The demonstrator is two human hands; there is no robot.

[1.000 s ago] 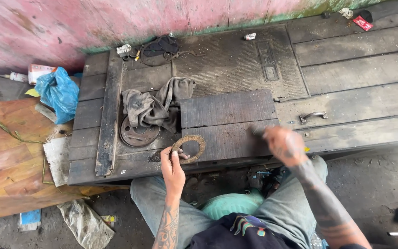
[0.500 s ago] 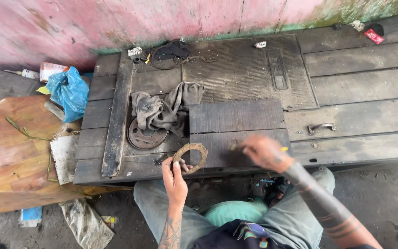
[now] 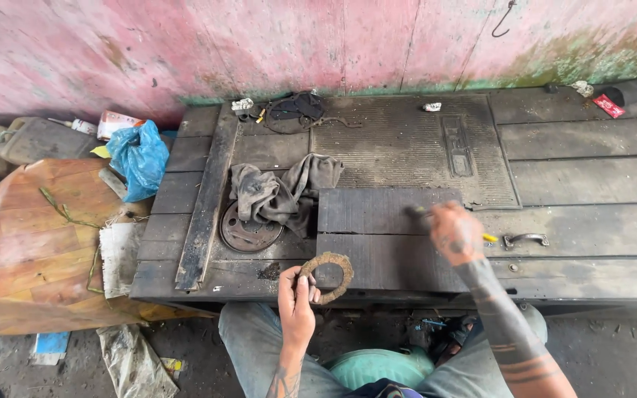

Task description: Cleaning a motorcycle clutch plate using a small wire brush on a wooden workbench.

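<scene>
Left hand (image 3: 296, 301) pinches rusty ring gasket (image 3: 326, 276) flat against dark wooden block (image 3: 388, 239) at bench edge, steadying it, while right hand (image 3: 454, 233), blurred, grips yellow-handled tool (image 3: 436, 218) over the block.

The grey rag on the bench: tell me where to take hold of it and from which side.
Take the grey rag at the raised fold in its middle, coming straight down from above. It lies crumpled and loose on the wooden bench, its lower edge draped over the round metal disc, so the bunched ridge gives the fullest grip. The left hand is nearest, but it holds a rusty ring.
</scene>
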